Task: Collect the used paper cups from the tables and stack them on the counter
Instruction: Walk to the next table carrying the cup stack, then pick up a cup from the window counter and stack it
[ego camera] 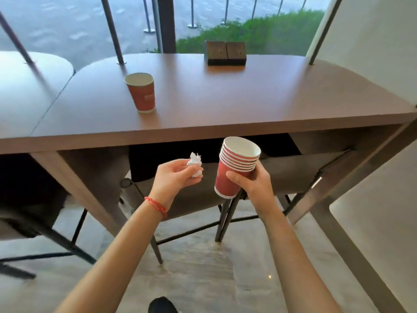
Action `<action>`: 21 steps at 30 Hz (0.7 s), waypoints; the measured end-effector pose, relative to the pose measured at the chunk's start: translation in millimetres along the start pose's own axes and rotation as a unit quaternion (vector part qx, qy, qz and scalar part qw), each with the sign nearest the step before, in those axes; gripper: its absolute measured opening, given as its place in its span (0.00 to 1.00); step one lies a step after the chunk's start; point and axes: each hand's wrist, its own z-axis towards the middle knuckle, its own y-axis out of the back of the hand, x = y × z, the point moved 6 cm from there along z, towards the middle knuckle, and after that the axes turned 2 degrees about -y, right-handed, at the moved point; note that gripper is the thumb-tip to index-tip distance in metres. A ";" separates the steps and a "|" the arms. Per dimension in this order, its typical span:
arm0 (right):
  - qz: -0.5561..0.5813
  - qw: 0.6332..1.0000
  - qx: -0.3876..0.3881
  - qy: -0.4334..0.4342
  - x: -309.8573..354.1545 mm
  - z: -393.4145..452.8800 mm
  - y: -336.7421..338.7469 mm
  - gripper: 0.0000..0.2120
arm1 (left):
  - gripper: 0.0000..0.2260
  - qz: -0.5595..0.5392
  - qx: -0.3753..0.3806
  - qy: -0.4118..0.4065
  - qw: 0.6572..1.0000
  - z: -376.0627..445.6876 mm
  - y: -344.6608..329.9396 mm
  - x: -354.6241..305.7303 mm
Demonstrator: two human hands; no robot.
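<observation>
The right hand (252, 181) grips a stack of red paper cups (234, 168), nested one inside another and tilted, held below the counter (248, 105) edge; the top cup's white inside looks empty. The left hand (176, 177) pinches a crumpled white napkin (195, 164). One more red cup (141, 93) stands upright on the counter, its contents not visible, well apart from a wooden block (225, 53) near the window.
</observation>
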 end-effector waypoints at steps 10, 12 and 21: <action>0.008 0.996 0.079 0.030 35.4 70.5 -81.6 0.21 | 0.05 -0.046 -0.093 -0.042 0.994 24.1 82.7 -42.4; 0.018 0.995 0.092 0.038 47.1 87.7 -99.9 0.26 | 0.05 -0.052 -0.100 -0.055 0.992 36.7 100.2 -52.1; 0.043 0.990 0.092 0.100 82.4 165.3 -165.4 0.27 | 0.04 -0.058 -0.114 -0.082 0.988 109.5 162.4 -68.2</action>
